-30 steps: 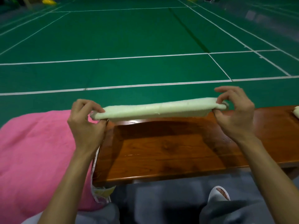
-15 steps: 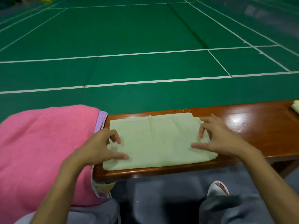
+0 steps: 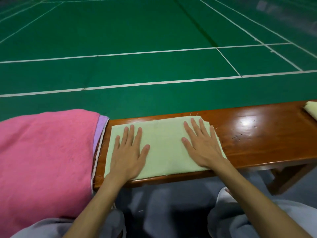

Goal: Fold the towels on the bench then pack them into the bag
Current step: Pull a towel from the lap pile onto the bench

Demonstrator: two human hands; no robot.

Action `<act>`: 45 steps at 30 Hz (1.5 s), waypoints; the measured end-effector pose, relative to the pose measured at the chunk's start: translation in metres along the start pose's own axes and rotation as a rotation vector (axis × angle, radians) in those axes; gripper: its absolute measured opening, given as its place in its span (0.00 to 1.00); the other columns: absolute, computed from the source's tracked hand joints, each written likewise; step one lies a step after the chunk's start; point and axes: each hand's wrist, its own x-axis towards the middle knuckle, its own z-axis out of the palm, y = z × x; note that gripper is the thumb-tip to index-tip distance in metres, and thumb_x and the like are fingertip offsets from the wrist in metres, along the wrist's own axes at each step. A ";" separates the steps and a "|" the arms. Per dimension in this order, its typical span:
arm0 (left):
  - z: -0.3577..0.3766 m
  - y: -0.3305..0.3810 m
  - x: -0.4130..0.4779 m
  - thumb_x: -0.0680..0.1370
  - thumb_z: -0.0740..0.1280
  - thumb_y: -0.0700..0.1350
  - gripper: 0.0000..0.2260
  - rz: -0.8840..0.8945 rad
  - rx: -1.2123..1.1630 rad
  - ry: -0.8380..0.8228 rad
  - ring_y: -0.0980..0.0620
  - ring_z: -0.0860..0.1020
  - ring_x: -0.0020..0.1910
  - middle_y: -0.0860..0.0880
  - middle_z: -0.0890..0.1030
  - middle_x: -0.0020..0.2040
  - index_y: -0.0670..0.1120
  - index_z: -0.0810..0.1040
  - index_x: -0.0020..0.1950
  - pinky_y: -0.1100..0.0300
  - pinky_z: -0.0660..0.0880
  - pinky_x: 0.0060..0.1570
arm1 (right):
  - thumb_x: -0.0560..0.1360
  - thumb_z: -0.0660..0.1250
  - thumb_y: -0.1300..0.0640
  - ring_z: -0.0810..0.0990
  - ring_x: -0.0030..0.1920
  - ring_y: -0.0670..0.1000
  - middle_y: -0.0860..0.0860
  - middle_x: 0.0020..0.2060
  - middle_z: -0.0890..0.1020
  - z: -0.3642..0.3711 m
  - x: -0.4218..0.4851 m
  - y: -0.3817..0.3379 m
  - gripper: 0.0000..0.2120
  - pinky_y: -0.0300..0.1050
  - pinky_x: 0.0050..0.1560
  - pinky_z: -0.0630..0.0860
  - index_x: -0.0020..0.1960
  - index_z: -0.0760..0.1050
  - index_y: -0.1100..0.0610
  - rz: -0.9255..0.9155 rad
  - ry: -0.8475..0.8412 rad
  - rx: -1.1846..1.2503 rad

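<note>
A pale green towel (image 3: pixel 163 143) lies folded into a flat rectangle on the brown wooden bench (image 3: pixel 257 143), close to its near edge. My left hand (image 3: pixel 127 152) rests flat on the towel's left part, fingers spread. My right hand (image 3: pixel 201 143) presses flat on its right part, fingers spread too. Neither hand grips anything. A large pink towel (image 3: pixel 46 160) with a lilac border covers the bench's left end and hangs down toward me. No bag is in view.
Another pale folded cloth (image 3: pixel 311 109) lies at the bench's far right, cut off by the frame. Beyond the bench stretches a green court floor (image 3: pixel 154 40) with white lines. My grey-trousered knees (image 3: pixel 240 220) are below the bench edge.
One second ago both hands held the green towel stretched in the air. They laid it on the bench and now lie flat on it with fingers spread.
</note>
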 end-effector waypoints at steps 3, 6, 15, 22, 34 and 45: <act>0.000 -0.010 0.000 0.80 0.36 0.66 0.36 -0.032 -0.011 -0.002 0.51 0.36 0.82 0.49 0.40 0.84 0.50 0.42 0.85 0.47 0.37 0.81 | 0.83 0.37 0.35 0.36 0.82 0.56 0.48 0.83 0.40 -0.005 0.001 0.021 0.32 0.65 0.80 0.41 0.84 0.40 0.46 0.093 0.002 -0.004; 0.000 -0.010 0.001 0.80 0.37 0.66 0.36 -0.034 -0.020 -0.001 0.50 0.36 0.82 0.48 0.40 0.84 0.49 0.42 0.85 0.46 0.38 0.81 | 0.82 0.35 0.34 0.38 0.82 0.57 0.49 0.83 0.41 -0.007 0.000 0.029 0.34 0.64 0.81 0.42 0.84 0.39 0.47 0.119 -0.011 0.011; -0.016 0.021 -0.003 0.81 0.39 0.69 0.36 0.046 -0.065 0.042 0.50 0.32 0.81 0.53 0.35 0.83 0.52 0.38 0.84 0.45 0.35 0.80 | 0.77 0.68 0.39 0.73 0.62 0.60 0.58 0.60 0.75 -0.038 -0.007 0.008 0.28 0.55 0.60 0.71 0.64 0.72 0.59 0.498 0.289 0.200; 0.010 0.073 -0.008 0.83 0.41 0.67 0.32 0.218 -0.021 -0.035 0.48 0.32 0.82 0.53 0.37 0.84 0.56 0.40 0.84 0.42 0.42 0.81 | 0.81 0.67 0.47 0.78 0.45 0.54 0.51 0.47 0.79 -0.042 -0.001 0.018 0.11 0.45 0.36 0.68 0.51 0.72 0.54 0.360 0.128 0.304; -0.004 0.098 -0.001 0.80 0.48 0.72 0.36 0.165 -0.679 -0.023 0.61 0.45 0.82 0.60 0.49 0.84 0.58 0.48 0.85 0.53 0.46 0.82 | 0.77 0.67 0.66 0.84 0.47 0.57 0.61 0.56 0.83 -0.099 0.010 0.030 0.35 0.54 0.49 0.81 0.77 0.61 0.43 0.217 0.160 1.057; -0.079 0.033 0.008 0.80 0.63 0.39 0.15 -0.488 -1.997 -0.375 0.36 0.84 0.56 0.37 0.84 0.59 0.41 0.81 0.66 0.43 0.81 0.54 | 0.76 0.68 0.67 0.88 0.38 0.59 0.50 0.73 0.74 -0.078 0.008 -0.112 0.45 0.49 0.36 0.81 0.78 0.56 0.30 -0.057 -0.054 1.253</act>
